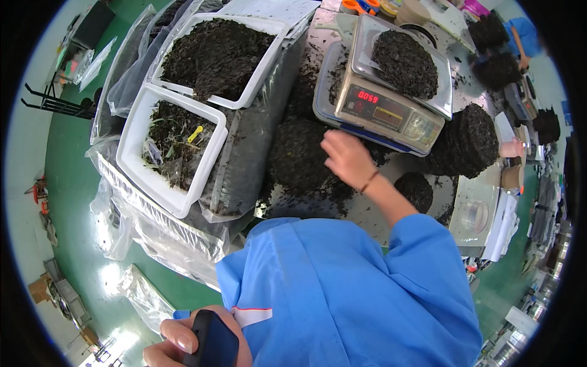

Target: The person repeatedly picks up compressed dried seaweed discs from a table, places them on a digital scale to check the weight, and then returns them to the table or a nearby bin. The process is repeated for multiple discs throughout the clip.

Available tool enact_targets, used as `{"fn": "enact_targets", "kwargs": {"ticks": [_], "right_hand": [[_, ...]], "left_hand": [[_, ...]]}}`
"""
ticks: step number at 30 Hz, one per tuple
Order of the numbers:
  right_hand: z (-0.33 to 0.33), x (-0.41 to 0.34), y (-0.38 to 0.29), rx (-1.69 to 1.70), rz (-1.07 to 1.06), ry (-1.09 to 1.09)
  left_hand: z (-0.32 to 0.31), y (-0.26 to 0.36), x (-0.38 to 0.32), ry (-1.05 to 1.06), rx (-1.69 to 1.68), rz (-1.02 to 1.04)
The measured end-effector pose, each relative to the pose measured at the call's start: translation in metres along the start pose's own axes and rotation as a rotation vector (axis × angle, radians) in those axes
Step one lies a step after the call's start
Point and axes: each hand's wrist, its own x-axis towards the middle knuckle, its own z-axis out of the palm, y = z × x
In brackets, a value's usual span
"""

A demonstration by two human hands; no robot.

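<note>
My right hand (pixel 347 158) is blurred over the worktable, its fingers slightly apart at the right edge of a round, dark cake of what looks like dried seaweed (pixel 298 156). I cannot tell whether it touches the cake. Just beyond it stands a digital scale (pixel 373 108) with a lit red display, and another dark round cake (pixel 406 64) lies on its metal pan. At the lower left, my left hand (pixel 176 341) holds a black, phone-like device (pixel 215 341) close to my body.
Left of the cake are a large white tray of dark flakes (pixel 275 50) and a smaller white tray (pixel 126 147) with scraps and a yellow clip. Stacked dark cakes (pixel 472 140) and a small dark cake (pixel 414 191) lie right. A co-worker's blue sleeve (pixel 523 34) shows upper right.
</note>
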Motion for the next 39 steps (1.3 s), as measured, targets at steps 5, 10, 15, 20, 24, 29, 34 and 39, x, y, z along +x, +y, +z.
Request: {"fn": "enact_targets", "kwargs": {"ticks": [5,10,15,20,24,29,34,39], "right_hand": [[0.072,-0.005,-0.053,-0.135,0.014,-0.47],[0.094,-0.008,-0.045,-0.289,-0.01,-0.494],[0.091,-0.01,-0.043,-0.26,-0.05,-0.451],[0.087,-0.011,-0.046,-0.219,-0.046,-0.367],[0.059,0.016,-0.047,0.012,-0.064,-0.256],[-0.039,0.075,0.004,-0.124,0.1,0.223],[-0.1,0.066,0.117,-0.466,0.426,0.22],[-0.115,-0.035,0.114,-0.587,0.428,0.057]], "left_hand": [[-0.001,0.009,-0.006,0.066,0.019,0.072],[0.029,0.004,0.007,0.278,0.163,0.078],[-0.008,0.017,-0.007,0.052,0.002,0.018],[-0.008,0.017,-0.006,0.051,-0.004,0.017],[0.006,0.018,0.004,0.085,0.063,-0.043],[0.03,0.003,0.011,0.269,0.029,0.152],[0.021,0.014,0.008,0.113,0.318,0.12],[0.029,-0.012,0.013,-0.004,0.179,0.28]]}}
